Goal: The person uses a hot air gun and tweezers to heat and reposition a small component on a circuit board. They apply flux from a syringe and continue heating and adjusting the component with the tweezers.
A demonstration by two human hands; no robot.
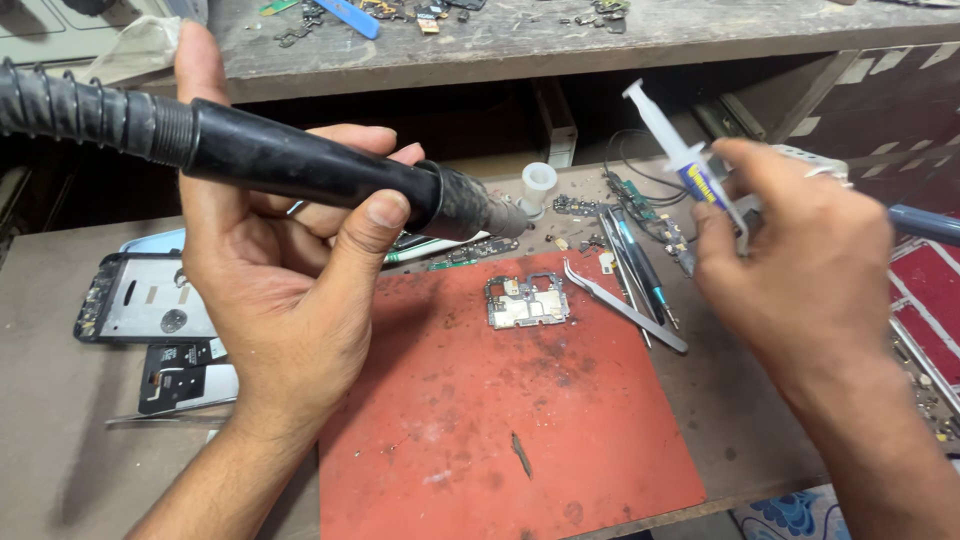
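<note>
Head view, looking down on a cluttered repair bench. At the far left of the frame a phone frame [140,300] lies flat on the grey bench [60,430], with a dark phone part [180,378] just below it. Above them the left hand [285,270] is raised over the bench, palm toward the camera, fingers and thumb wrapped around a black hot-air wand [300,165]. The wand runs from the upper left edge, where its ribbed hose enters, down to a metal nozzle near the centre, tilted slightly downward. The thumb presses on the wand's lower end.

Below the middle of the frame a red mat [520,440] covers the bench, stained and scuffed. A small circuit board [527,300] lies flat on the mat's upper part, below the nozzle and apart from it. A white plastic cap [539,185] stands behind it. Just right of the board, metal tweezers [625,307] lie slanted across the mat's edge, beside a few thin tools [640,265] and loose scraps.

At the right, the right hand [800,260] hovers above the bench, back of the hand toward the camera, pinching a small syringe [685,160] between thumb and fingers. The syringe points its plunger up and to the left. A wooden shelf [560,40] with more scraps runs along the top of the frame.
</note>
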